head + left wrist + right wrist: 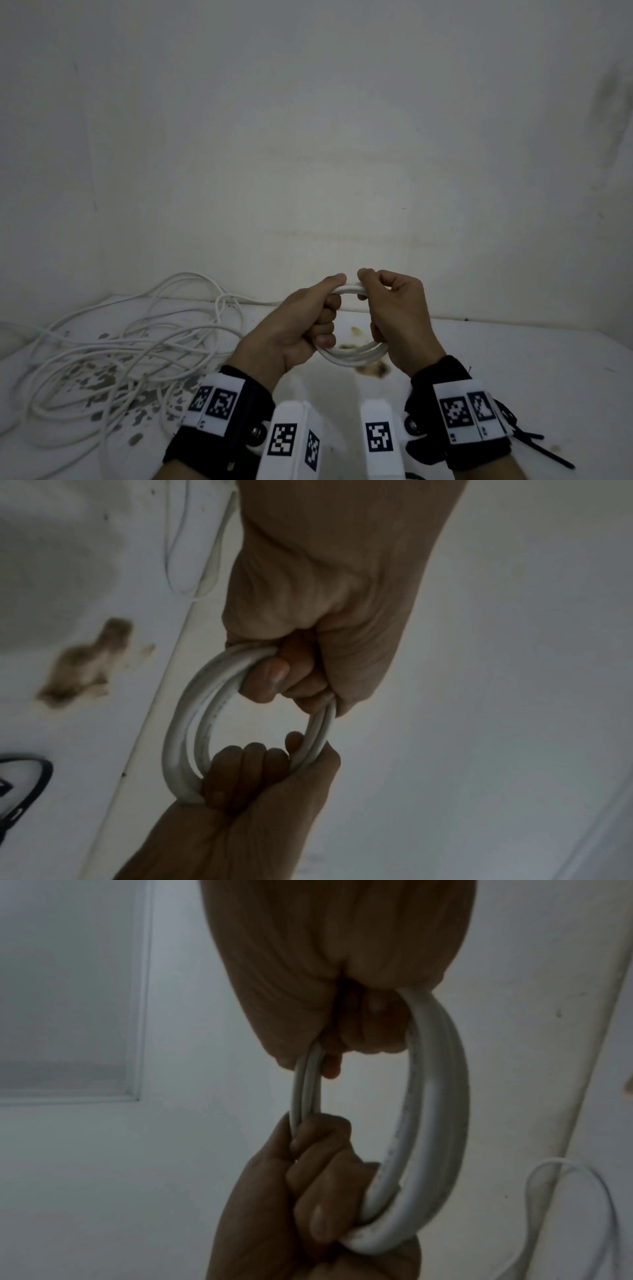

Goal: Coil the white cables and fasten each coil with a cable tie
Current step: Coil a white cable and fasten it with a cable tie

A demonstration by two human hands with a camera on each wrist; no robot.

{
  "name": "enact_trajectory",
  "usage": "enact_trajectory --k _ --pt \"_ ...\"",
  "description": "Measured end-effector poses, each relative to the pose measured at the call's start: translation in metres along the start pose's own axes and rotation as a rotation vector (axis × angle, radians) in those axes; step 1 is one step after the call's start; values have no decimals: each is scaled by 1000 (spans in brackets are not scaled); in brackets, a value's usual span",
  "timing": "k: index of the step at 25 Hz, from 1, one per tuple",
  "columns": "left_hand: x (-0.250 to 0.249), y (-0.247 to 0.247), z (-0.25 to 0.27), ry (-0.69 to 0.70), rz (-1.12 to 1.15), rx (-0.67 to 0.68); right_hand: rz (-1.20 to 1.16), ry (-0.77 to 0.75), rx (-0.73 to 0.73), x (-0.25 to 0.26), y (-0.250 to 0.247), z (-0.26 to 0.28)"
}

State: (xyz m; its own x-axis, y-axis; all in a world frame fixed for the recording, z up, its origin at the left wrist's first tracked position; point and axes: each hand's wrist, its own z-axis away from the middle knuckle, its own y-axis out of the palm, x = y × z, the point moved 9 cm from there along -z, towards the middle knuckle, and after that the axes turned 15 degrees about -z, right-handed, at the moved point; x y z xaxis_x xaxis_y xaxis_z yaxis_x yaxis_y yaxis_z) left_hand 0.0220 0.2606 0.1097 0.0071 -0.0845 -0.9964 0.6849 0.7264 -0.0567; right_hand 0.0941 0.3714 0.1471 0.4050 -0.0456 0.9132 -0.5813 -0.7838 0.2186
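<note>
White loose cable is sprawling across the table; above it, the left hand and right hand are both gripping the coil. Keeping the turns bunched matters before a cable tie goes on.

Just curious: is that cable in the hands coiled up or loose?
Coiled: the cable forms a tight ring of several turns, gripped by left hand and right hand.

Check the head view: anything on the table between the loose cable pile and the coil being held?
Only the left hand, gripping the coil. The loose cable pile reaches nearly to that wrist; no other object shows between, in the head view.
</note>
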Motion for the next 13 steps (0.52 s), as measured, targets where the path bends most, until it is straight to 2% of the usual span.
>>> enact_trajectory --k 3,6,9,13 --pt "-1 8 -2 10 28 30 -143 26 -150 0 -16 0" --pt "-1 12 0 10 23 69 -249 59 -230 -2 -25 1" --pt "-4 13 1 31 -27 40 -259 64 -234 -5 -26 0" --pt "-8 10 1 87 -75 -41 -229 124 -109 -6 -18 -3"
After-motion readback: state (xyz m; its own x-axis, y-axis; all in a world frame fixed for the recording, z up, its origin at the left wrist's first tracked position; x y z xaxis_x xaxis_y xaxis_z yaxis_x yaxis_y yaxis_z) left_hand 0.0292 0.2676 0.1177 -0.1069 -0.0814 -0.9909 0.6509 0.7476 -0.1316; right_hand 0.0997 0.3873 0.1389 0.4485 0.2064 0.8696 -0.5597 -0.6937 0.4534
